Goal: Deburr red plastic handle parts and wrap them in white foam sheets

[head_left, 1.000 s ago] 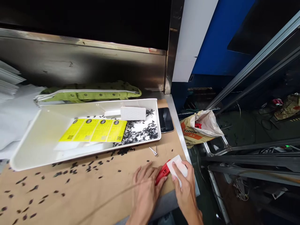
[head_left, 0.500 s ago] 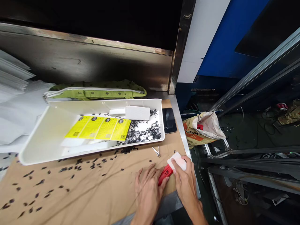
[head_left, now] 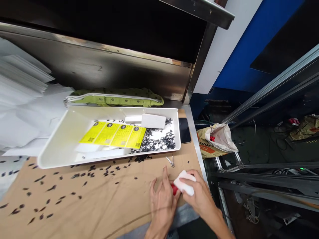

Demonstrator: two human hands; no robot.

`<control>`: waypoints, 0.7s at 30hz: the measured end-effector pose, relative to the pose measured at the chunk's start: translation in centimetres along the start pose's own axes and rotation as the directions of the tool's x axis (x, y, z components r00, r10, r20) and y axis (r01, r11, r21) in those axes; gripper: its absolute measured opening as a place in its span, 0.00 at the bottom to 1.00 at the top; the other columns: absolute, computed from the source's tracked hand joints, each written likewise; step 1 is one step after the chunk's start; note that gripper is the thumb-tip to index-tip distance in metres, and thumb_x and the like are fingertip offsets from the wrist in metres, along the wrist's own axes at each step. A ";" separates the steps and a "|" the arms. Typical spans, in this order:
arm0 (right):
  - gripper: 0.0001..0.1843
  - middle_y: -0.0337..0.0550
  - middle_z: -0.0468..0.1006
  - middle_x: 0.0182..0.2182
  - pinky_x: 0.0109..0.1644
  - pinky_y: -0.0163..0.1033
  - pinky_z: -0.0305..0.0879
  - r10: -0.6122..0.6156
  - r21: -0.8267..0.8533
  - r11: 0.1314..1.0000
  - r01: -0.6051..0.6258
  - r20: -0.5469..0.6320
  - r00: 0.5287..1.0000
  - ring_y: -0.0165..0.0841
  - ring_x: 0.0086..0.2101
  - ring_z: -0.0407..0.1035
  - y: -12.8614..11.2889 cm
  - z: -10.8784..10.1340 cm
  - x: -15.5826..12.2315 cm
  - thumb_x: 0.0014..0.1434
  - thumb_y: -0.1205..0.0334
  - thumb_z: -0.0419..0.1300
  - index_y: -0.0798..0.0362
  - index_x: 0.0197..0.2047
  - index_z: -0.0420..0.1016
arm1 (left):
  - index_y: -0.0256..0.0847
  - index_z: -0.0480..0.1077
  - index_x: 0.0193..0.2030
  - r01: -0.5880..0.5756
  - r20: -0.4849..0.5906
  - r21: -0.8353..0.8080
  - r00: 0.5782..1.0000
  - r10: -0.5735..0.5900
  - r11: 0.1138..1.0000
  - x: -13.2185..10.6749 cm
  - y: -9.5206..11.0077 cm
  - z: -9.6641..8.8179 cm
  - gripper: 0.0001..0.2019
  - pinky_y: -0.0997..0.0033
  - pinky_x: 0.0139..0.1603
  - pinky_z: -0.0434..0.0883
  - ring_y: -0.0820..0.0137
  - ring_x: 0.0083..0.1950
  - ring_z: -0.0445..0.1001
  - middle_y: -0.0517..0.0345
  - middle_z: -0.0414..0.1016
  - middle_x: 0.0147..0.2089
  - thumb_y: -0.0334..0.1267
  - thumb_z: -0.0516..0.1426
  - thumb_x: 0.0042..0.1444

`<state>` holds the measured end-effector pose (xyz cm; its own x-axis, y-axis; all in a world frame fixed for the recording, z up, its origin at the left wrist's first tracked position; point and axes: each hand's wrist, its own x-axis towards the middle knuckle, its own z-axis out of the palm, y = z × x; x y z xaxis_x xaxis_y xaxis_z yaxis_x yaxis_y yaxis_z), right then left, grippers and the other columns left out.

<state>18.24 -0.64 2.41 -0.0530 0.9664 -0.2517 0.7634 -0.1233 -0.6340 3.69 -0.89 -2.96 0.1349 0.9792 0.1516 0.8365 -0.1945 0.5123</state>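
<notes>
A red plastic piece [head_left: 174, 189] is held low over the front right of the brown-covered bench, mostly hidden by my left hand [head_left: 162, 198]. The thumb and palm of that hand grip it, while the index finger points up and away. My right hand [head_left: 199, 191] pinches a white sponge-like block [head_left: 185, 182] between thumb and fingers. The block lies against the upper right end of the red piece. Just beyond my hands, a pair of small metal nail clippers or a similar tool [head_left: 170, 161] rests on the brown paper.
A long white tray [head_left: 53, 151] holds yellow labels [head_left: 112, 134], white blocks and many black bits. More black bits are scattered on the brown paper [head_left: 104, 199]. A phone [head_left: 184, 130], a green pouch [head_left: 119, 98] and a paper sack [head_left: 215, 146] with red pieces are nearby.
The white block has shifted down and left over the red piece, covering more of it. My left hand has turned, and its index finger is now raised. The camera view has shifted slightly.
</notes>
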 end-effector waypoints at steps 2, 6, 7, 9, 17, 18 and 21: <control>0.23 0.52 0.73 0.53 0.57 0.47 0.71 0.019 -0.051 0.999 -0.018 0.029 0.999 0.43 0.51 0.73 -0.5 -0.3 0.2 0.53 0.72 0.61 0.50 0.52 0.81 | 0.33 0.27 0.74 0.006 -0.007 0.004 1.000 -0.006 1.000 0.0 0.1 0.0 0.43 0.45 0.61 0.63 0.54 0.47 0.80 0.55 0.82 0.39 0.36 0.51 0.61; 0.22 0.47 0.75 0.51 0.55 0.43 0.71 -0.058 -0.135 0.989 0.068 0.080 0.995 0.41 0.48 0.74 -0.6 -1.0 0.6 0.52 0.71 0.63 0.45 0.49 0.83 | 0.29 0.29 0.74 0.017 0.013 0.033 1.000 -0.017 0.999 0.1 0.3 -0.2 0.43 0.43 0.62 0.61 0.54 0.42 0.81 0.55 0.82 0.35 0.32 0.50 0.57; 0.22 0.46 0.75 0.51 0.55 0.43 0.72 -0.068 -0.165 0.983 0.079 0.073 0.995 0.40 0.48 0.74 -0.4 -1.2 0.8 0.52 0.71 0.62 0.44 0.49 0.83 | 0.29 0.29 0.74 0.014 0.025 0.032 1.000 -0.015 0.999 0.1 0.3 -0.3 0.43 0.42 0.63 0.60 0.54 0.43 0.81 0.55 0.82 0.35 0.32 0.50 0.57; 0.22 0.47 0.75 0.51 0.54 0.45 0.72 -0.060 -0.228 0.971 0.066 0.031 0.998 0.41 0.47 0.75 -0.1 -1.5 1.0 0.54 0.71 0.61 0.44 0.50 0.83 | 0.31 0.26 0.74 0.021 0.049 0.011 0.999 -0.022 1.000 0.1 0.4 -0.4 0.43 0.41 0.65 0.57 0.53 0.46 0.80 0.53 0.82 0.37 0.34 0.51 0.60; 0.22 0.48 0.76 0.52 0.55 0.46 0.74 -0.104 -0.207 0.975 0.087 -0.072 0.992 0.42 0.48 0.75 1.2 -1.0 1.0 0.54 0.73 0.61 0.46 0.49 0.83 | 0.30 0.43 0.73 0.099 0.152 -0.048 0.984 -0.091 0.994 0.8 1.1 -1.3 0.35 0.36 0.67 0.52 0.54 0.50 0.80 0.48 0.83 0.41 0.34 0.52 0.61; 0.22 0.49 0.75 0.53 0.55 0.48 0.73 -0.097 -0.211 0.975 0.073 -0.104 0.990 0.42 0.49 0.75 1.5 -0.7 0.7 0.54 0.73 0.60 0.47 0.50 0.82 | 0.30 0.51 0.70 0.107 0.180 -0.039 0.979 -0.098 0.994 0.9 1.1 -1.6 0.31 0.36 0.67 0.51 0.53 0.52 0.79 0.44 0.83 0.45 0.34 0.52 0.61; 0.25 0.50 0.72 0.55 0.57 0.46 0.72 -0.091 -0.177 0.983 0.053 -0.214 0.973 0.42 0.52 0.73 2.4 0.8 -0.4 0.56 0.74 0.57 0.47 0.54 0.80 | 0.36 0.71 0.56 0.078 0.258 -0.002 0.963 -0.075 0.997 1.2 1.2 -2.2 0.17 0.33 0.67 0.52 0.50 0.60 0.75 0.40 0.82 0.50 0.33 0.53 0.63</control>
<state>19.54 -1.49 0.39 0.0166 0.9994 -0.0303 0.8613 -0.0297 -0.5072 3.71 -0.05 -0.26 0.2040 0.9727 -0.1106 0.8433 -0.1172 0.5246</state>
